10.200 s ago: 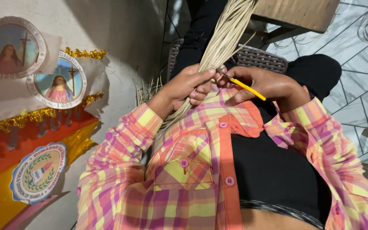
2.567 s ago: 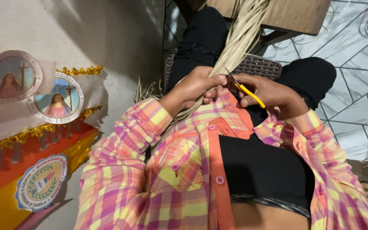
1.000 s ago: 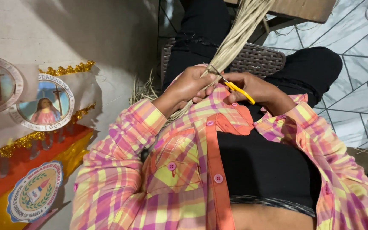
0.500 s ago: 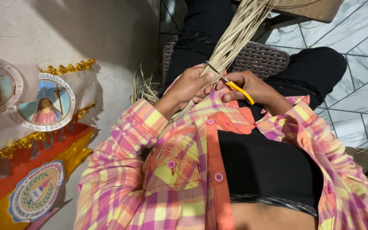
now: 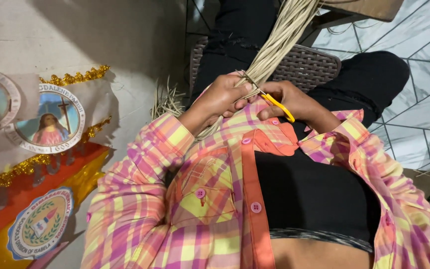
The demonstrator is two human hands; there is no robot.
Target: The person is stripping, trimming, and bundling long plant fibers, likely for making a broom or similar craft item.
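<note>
At the far left hang round picture medallions [image 5: 50, 122] with gold tinsel over a red and yellow banner [image 5: 41, 199], and loose straw scraps [image 5: 164, 99] lie on the floor near the frame's middle. Just right of them the left hand [image 5: 222, 97] is closed around a bundle of pale, dry straw strands [image 5: 279, 42], a long flat sheaf whose long axis runs diagonally from the hand at centre up toward the upper right of the frame, its short tail poking down-left below the fist. The right hand [image 5: 287, 99], touching the left, is curled shut on yellow-handled scissors [image 5: 274, 102] whose blades point up-left into the bundle at the grip, above a woven chair [image 5: 309, 62] and tiled floor [image 5: 419, 89].
</note>
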